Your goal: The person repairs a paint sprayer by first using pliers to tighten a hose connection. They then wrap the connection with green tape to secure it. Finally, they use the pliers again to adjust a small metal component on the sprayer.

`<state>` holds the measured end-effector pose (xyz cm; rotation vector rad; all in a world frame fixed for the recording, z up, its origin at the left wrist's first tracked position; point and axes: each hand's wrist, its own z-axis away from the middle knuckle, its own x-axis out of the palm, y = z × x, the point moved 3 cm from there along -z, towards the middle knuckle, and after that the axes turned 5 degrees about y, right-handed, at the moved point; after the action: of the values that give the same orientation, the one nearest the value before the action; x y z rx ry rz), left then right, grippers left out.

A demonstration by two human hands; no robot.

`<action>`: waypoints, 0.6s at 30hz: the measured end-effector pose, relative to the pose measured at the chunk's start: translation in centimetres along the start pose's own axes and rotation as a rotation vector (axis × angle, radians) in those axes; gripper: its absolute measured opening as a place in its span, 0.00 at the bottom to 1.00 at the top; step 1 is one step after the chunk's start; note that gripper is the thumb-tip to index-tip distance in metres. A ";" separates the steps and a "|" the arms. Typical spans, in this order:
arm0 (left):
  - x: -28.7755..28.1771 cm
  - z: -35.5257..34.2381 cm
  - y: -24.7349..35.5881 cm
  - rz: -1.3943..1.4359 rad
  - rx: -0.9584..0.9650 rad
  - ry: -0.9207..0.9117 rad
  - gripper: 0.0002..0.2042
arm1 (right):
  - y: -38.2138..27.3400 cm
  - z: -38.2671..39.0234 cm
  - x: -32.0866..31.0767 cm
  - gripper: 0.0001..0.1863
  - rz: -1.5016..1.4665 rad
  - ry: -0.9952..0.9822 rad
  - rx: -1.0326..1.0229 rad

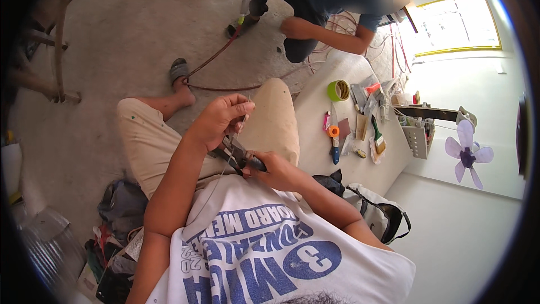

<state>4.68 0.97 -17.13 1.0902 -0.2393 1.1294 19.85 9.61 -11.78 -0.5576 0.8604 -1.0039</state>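
My left hand [220,121] is closed, its thumb and fingertips pinching a thin wire [216,183] above my lap. The wire runs down past the pliers and hangs in a loose curve over my shirt. Wrapped round the dark handles of a pair of pliers [238,155] is my right hand [275,171]. The metal jaws point up and left, just below my left hand, and lie against the wire. Whether they bite on it I cannot tell.
To the right, a pale ledge [315,118] carries a green tape roll [338,90], a brush [378,135], scrapers and a blue-handled tool [335,149]. Beyond it stands a small fan [467,155]. Ahead, another person crouches by a spray gun [245,0] with a red hose [219,53].
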 end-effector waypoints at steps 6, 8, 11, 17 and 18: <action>-1.6 1.1 1.6 0.170 0.104 0.029 0.06 | 0.7 0.3 0.0 0.25 0.294 -0.068 -0.140; -1.9 1.6 2.2 0.266 0.095 0.012 0.05 | 1.0 0.2 -0.1 0.26 0.274 -0.043 -0.112; -2.2 1.9 1.7 0.247 0.051 0.132 0.04 | -0.1 0.5 -0.6 0.26 0.179 0.008 -0.085; -2.8 3.8 1.6 0.245 0.067 0.192 0.03 | -1.0 0.3 -0.2 0.25 0.155 0.096 -0.199; -3.0 4.4 1.5 0.263 0.093 0.217 0.03 | -1.1 0.4 0.0 0.25 0.145 0.107 -0.238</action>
<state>3.59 -4.37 -15.98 1.0283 -0.1632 1.4961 19.61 9.16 -10.70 -0.6369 1.1087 -0.8101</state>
